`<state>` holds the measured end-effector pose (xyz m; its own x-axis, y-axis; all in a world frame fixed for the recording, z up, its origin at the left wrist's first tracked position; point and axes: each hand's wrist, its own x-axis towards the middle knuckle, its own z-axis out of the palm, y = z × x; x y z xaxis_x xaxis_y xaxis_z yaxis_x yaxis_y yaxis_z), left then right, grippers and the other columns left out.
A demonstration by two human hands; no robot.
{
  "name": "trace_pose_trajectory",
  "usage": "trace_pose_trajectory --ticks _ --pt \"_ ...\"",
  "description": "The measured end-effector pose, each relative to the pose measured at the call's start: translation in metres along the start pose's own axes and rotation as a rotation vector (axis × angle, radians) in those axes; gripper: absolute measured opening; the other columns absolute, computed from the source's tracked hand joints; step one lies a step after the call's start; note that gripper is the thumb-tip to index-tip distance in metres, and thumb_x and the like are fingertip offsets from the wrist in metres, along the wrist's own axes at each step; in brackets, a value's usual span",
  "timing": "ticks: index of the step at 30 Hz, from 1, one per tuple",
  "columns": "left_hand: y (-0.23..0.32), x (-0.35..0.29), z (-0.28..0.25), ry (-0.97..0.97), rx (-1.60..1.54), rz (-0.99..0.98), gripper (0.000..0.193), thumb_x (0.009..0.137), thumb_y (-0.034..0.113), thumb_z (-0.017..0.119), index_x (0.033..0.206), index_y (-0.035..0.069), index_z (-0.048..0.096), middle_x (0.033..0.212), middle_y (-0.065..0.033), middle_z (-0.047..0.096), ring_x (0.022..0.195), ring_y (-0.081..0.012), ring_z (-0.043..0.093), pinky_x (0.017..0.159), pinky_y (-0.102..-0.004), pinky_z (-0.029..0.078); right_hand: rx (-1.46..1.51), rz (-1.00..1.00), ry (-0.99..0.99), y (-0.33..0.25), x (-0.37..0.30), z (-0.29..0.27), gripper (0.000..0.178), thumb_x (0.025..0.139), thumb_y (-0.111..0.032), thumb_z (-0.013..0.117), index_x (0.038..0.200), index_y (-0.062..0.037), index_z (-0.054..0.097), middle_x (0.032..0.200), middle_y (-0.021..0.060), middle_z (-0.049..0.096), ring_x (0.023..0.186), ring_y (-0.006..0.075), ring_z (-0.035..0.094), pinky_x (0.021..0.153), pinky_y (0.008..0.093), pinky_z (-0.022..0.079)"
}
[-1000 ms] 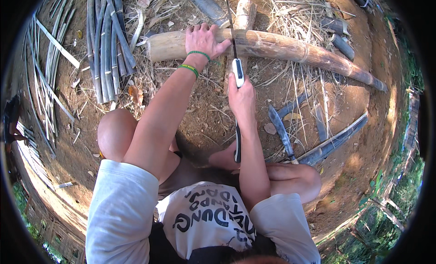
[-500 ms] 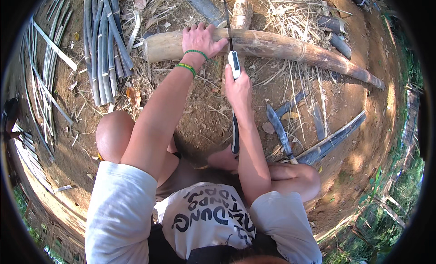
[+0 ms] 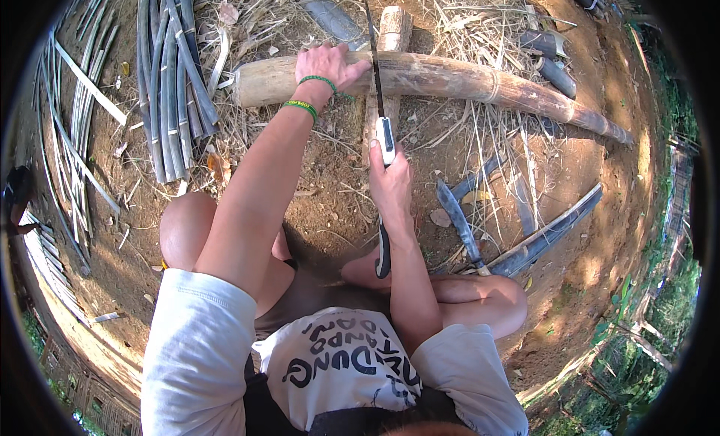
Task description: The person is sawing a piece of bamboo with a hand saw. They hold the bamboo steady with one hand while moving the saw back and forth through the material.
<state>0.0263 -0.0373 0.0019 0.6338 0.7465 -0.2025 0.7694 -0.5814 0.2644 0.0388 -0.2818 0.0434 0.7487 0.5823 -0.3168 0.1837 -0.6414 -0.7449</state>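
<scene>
A thick tan bamboo pole lies crosswise in front of me, resting over a shorter bamboo piece that points away. My left hand holds the pole down near its left end, fingers over the far side and thumb stretched right. Just right of that thumb, the dark narrow blade of a handsaw crosses the pole. My right hand is closed around the saw's white-and-black handle, whose butt reaches back beside my forearm. How deep the blade sits in the pole is unclear.
Dark split bamboo strips are bundled at the left, with thinner strips beyond. Right of my hands lie a machete and a split bamboo length. Short dark bamboo pieces and dry straw surround the pole's far side.
My right hand has drawn the saw back toward me, so its handle sits farther from the pole. My left hand stays on the pole.
</scene>
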Motion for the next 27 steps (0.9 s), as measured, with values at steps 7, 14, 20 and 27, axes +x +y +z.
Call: trace_pose_trajectory --ticks 7,14,20,27 --pt "0.000 0.005 -0.006 -0.090 0.020 -0.020 0.077 0.094 0.077 0.043 0.128 0.014 0.071 0.110 -0.0167 0.077 0.107 -0.0298 0.074 0.095 -0.0454 0.051 0.042 0.045 -0.059 -0.008 -0.001 -0.005 0.053 0.104 -0.045 0.058 0.118 0.0055 0.066 0.090 0.0295 0.072 0.090 0.0448 0.073 0.081 0.0516 0.054" --pt "0.000 0.007 -0.002 -0.043 0.019 0.013 0.077 0.093 0.077 0.044 0.127 0.014 0.072 0.110 -0.0169 0.078 0.107 -0.0304 0.074 0.093 -0.0454 0.052 -0.052 -0.080 0.017 -0.011 0.043 0.014 0.051 0.104 -0.045 0.058 0.102 0.0051 0.065 0.076 0.0231 0.073 0.079 0.0428 0.075 0.073 0.0517 0.055" --pt "-0.001 0.005 -0.004 -0.042 0.008 0.013 0.076 0.093 0.077 0.045 0.122 0.014 0.075 0.112 -0.0179 0.077 0.110 -0.0315 0.073 0.096 -0.0461 0.052 0.029 -0.105 0.022 0.010 0.019 0.016 0.049 0.104 -0.042 0.058 0.106 0.0069 0.064 0.071 0.0223 0.071 0.070 0.0393 0.075 0.066 0.0518 0.056" --pt "-0.006 0.012 -0.004 -0.015 -0.018 0.012 0.076 0.092 0.077 0.047 0.123 0.014 0.075 0.113 -0.0163 0.077 0.111 -0.0315 0.073 0.099 -0.0470 0.053 0.063 -0.103 -0.016 -0.015 0.053 0.021 0.048 0.106 -0.041 0.057 0.108 0.0071 0.064 0.072 0.0210 0.070 0.064 0.0338 0.074 0.058 0.0469 0.055"
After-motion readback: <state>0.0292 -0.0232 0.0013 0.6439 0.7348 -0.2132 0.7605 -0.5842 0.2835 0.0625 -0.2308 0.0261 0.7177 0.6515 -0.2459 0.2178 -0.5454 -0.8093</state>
